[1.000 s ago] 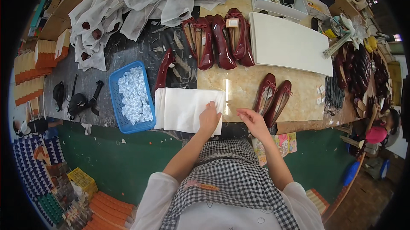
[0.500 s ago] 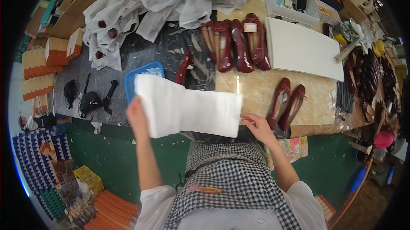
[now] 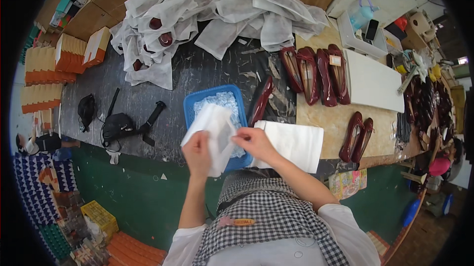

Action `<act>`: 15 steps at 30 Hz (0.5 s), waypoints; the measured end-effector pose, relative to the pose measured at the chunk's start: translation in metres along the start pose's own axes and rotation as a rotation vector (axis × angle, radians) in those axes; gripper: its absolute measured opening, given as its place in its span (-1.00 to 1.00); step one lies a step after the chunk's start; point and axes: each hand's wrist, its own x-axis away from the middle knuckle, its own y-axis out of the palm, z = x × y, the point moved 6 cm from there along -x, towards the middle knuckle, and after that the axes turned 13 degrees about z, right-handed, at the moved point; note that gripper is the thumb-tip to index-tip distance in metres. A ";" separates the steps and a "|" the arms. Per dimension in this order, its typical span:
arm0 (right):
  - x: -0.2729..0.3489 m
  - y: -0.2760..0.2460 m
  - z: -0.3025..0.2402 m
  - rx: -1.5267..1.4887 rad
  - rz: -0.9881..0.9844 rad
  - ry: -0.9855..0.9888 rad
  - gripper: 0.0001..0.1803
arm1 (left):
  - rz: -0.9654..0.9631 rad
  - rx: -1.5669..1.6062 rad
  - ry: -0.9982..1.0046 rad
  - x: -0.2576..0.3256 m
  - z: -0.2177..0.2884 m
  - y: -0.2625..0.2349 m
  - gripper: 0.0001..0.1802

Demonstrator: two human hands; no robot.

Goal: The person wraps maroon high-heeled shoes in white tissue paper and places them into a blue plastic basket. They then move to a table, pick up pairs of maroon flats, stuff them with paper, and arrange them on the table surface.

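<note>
Above the table's front edge, my left hand (image 3: 198, 156) is closed on the side of a white cloth bag (image 3: 217, 123). My right hand (image 3: 255, 143) pinches that bag's opposite edge, and its mouth appears spread apart. Lying flat beside my right forearm is a pile of white bags (image 3: 296, 142). Partly behind the held bag sits a blue plastic basket (image 3: 188, 102) with crumpled clear-looking packets (image 3: 224, 100) in it. One dark red shiny flat shoe (image 3: 261, 102) rests just right of the basket.
More dark red flats (image 3: 323, 76) stand at the back right, and a pair (image 3: 355, 137) lies near the right front. Filled white bags (image 3: 158, 34) are heaped at the back. A black pouch with straps (image 3: 118, 125) lies left; a white board (image 3: 375, 81) lies right.
My hands have moved together over the basket with a single bag between them. The white pile, earlier held across both hands, now lies on the table. The view has shifted left.
</note>
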 end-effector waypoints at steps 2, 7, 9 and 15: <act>-0.021 -0.023 0.032 -0.019 0.023 0.059 -0.72 | 0.059 0.027 -0.075 -0.029 -0.017 -0.026 -0.79; -0.087 -0.090 0.132 0.463 0.457 0.125 -0.45 | -0.067 -0.235 0.141 -0.045 0.009 -0.017 -0.87; -0.108 -0.072 0.136 0.698 0.420 0.085 -0.46 | -0.090 -0.268 0.163 -0.045 0.014 -0.004 -0.88; -0.146 -0.074 0.030 0.888 0.426 -0.421 -0.61 | -0.097 -0.324 0.112 -0.044 0.005 0.016 -0.89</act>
